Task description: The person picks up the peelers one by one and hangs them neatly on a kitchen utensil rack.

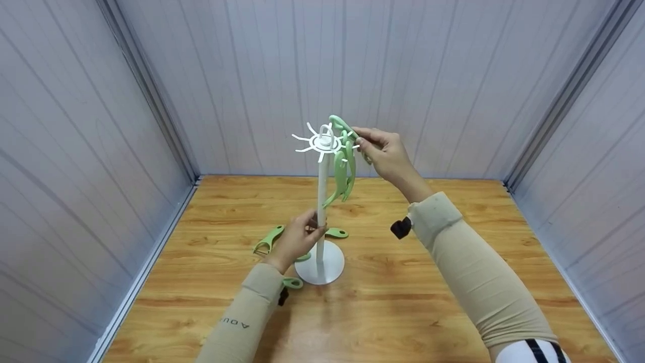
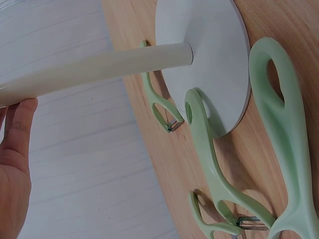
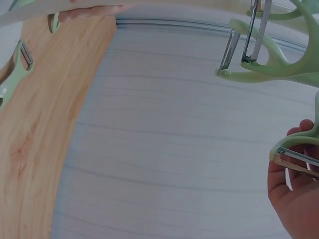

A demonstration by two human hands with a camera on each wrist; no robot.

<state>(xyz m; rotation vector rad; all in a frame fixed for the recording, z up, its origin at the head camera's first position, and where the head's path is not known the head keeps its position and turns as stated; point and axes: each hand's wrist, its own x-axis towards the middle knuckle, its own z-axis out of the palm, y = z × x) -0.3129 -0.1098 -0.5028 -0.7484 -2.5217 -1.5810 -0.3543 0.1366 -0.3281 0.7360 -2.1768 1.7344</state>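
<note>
A white hook stand (image 1: 321, 186) stands upright on a round base (image 1: 332, 267), with a ring of hooks at its top. My left hand (image 1: 298, 237) holds the lower pole between thumb and fingers. My right hand (image 1: 389, 154) is up at the hooks' right side, gripping a light green Y-shaped peeler (image 3: 280, 150) by its forked head end. That peeler's handle end reaches up to the hooks in the head view. Hanging peelers (image 1: 341, 171) of the same green dangle from the right-hand hooks, blades downward.
Several more green peelers lie on the wooden table (image 1: 403, 302) around the base: one peeler (image 1: 272, 238) to the left, another peeler (image 1: 336, 233) behind the pole, and a nearer peeler (image 1: 294, 283) partly under my left wrist. Panelled walls (image 1: 252, 75) enclose the table on three sides.
</note>
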